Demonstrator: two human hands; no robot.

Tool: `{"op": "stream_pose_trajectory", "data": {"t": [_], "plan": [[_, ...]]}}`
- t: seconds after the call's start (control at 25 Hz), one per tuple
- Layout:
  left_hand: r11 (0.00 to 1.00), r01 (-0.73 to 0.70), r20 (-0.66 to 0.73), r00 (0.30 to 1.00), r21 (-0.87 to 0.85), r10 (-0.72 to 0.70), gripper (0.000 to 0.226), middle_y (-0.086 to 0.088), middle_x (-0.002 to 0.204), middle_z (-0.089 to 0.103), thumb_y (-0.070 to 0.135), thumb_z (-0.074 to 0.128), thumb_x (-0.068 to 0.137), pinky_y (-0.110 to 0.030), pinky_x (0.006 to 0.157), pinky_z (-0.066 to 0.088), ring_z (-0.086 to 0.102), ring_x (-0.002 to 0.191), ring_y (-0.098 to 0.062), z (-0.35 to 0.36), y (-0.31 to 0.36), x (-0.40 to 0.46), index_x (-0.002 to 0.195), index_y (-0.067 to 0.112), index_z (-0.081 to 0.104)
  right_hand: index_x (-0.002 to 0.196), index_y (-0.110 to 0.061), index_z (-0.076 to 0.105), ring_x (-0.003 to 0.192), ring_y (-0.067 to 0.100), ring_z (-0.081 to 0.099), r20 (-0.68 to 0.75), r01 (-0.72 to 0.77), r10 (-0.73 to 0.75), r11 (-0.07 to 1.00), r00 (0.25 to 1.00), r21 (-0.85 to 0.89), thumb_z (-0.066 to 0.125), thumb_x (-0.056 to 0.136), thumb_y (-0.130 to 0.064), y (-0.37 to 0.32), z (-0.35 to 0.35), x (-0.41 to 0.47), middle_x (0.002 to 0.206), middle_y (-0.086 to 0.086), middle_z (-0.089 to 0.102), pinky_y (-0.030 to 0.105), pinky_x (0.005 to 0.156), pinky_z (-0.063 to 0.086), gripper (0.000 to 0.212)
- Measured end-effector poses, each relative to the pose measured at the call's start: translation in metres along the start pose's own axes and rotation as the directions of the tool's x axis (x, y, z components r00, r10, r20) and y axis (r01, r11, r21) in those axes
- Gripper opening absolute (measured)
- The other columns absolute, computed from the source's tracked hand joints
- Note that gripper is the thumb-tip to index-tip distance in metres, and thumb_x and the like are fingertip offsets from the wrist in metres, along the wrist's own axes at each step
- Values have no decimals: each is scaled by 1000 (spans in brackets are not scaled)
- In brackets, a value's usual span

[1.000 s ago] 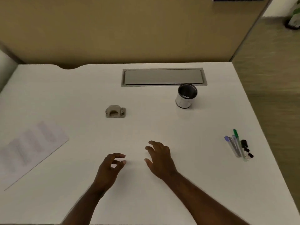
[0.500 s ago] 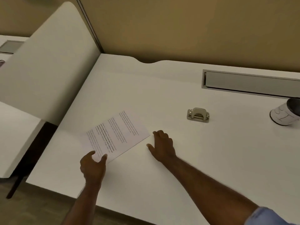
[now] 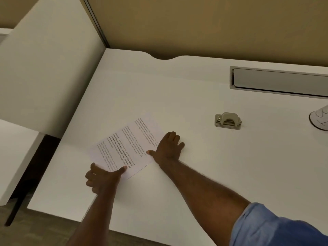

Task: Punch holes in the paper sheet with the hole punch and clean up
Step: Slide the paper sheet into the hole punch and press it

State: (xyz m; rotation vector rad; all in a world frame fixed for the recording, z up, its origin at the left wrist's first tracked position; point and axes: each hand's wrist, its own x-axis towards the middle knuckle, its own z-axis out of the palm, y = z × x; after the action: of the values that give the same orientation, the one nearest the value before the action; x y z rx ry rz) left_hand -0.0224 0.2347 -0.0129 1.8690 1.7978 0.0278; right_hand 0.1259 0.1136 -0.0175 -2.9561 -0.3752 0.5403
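A printed paper sheet [image 3: 127, 146] lies at an angle on the white desk [image 3: 204, 174], near its left side. My left hand [image 3: 103, 178] pinches the sheet's near corner, thumb on top and fingers curled under the edge. My right hand [image 3: 167, 150] lies flat with spread fingers at the sheet's right edge, its thumb tip on the paper. A small metal hole punch [image 3: 228, 121] stands alone on the desk, well to the right of the sheet and apart from both hands.
A grey cable hatch [image 3: 278, 82] is set into the desk at the back right. A white cup [image 3: 319, 119] shows partly at the right edge. A white divider panel [image 3: 49, 68] rises along the desk's left side, with a gap and floor beyond.
The view has swung left, to the paper. Both hands moved onto the sheet: the left took hold of its near corner, and the right came to rest at its right edge.
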Motion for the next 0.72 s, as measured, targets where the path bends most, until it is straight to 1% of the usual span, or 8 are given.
{"op": "stream_pose_trajectory", "data": {"t": [0.08,0.2,0.28,0.44,0.56,0.64,0.72], "plan": [[1000,4,34,999,28,-5,112,-23,142,31,36,91,54,-60,100,39,31,130,-43,0,6,5,140,7,26,122,0,37,106,25,41,14,-20,20,1000,1000,-6,66,62,-72,-6,-2,1,118,11,42,42,90,37,98],[998,19,72,997,52,-22,107,-20,141,31,37,91,55,-59,100,40,31,129,-41,-1,11,8,137,8,29,121,-3,39,111,25,40,65,-70,66,996,996,53,72,59,-66,-8,-8,8,122,10,42,40,93,37,95],[995,19,79,997,95,-27,102,-19,140,32,40,89,57,-58,100,39,32,129,-40,-1,11,8,135,8,32,121,-5,39,114,24,40,92,-100,94,993,991,70,75,57,-64,-9,-9,12,123,9,42,40,94,37,95],[985,8,82,996,171,-22,95,-20,134,37,45,86,59,-57,99,39,36,126,-39,-1,12,11,132,8,37,119,-6,40,114,25,42,111,-131,123,989,986,69,78,54,-63,-13,-10,14,123,9,44,39,91,38,94],[981,14,84,996,191,-30,96,-20,134,37,45,86,59,-56,99,36,35,126,-38,1,14,12,132,7,37,120,-7,43,117,25,41,177,-177,150,973,973,150,81,56,-56,-16,-10,16,125,8,44,40,93,39,89],[981,20,81,996,194,-36,97,-20,135,36,45,86,60,-57,100,35,34,127,-38,1,14,12,134,7,35,117,-9,49,118,26,41,210,-180,133,957,969,226,82,58,-51,-15,-9,18,125,7,44,41,94,40,80],[980,17,80,996,198,-33,98,-21,136,35,45,85,61,-58,100,35,33,128,-39,2,14,12,136,7,34,113,-11,53,118,27,42,214,-172,112,943,970,286,81,61,-47,-13,-8,19,124,8,46,42,93,41,70]]}}
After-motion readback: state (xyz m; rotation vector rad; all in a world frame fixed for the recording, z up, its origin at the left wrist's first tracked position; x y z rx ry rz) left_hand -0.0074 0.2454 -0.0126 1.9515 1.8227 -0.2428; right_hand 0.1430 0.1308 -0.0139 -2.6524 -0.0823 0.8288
